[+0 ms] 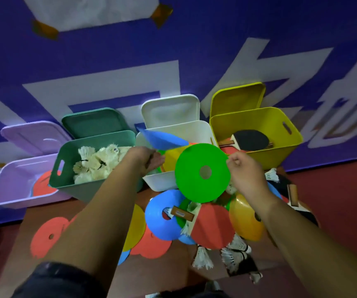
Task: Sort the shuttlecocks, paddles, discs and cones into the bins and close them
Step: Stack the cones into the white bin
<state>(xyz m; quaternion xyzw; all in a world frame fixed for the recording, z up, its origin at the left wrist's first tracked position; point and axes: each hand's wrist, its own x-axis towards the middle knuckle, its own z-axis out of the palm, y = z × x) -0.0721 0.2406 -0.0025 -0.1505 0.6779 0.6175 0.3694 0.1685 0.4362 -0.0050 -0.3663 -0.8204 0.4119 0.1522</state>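
My right hand [245, 176] pinches the edge of a green cone [194, 181] held over the front rim of the white bin [197, 130]. My left hand [147, 159] reaches over that bin beside a blue cone [162, 139] and a yellow cone [172, 159]; whether it grips one is hidden. The green bin [65, 175] holds shuttlecocks [97, 161]. A black paddle [251, 139] lies in the yellow bin [259, 117]. The lilac bin [9, 183] holds a red disc [44, 183]. Below, a pile holds a blue cone [158, 220], a red paddle [213, 225], an orange cone [245, 220] and shuttlecocks [234, 250].
All four lids lean against the purple wall behind their bins: lilac lid [34, 136], green lid [93, 120], white lid [171, 109], yellow lid [237, 97]. A red disc [48, 235] lies at the left on the brown surface. Another paddle [291, 194] lies at the right.
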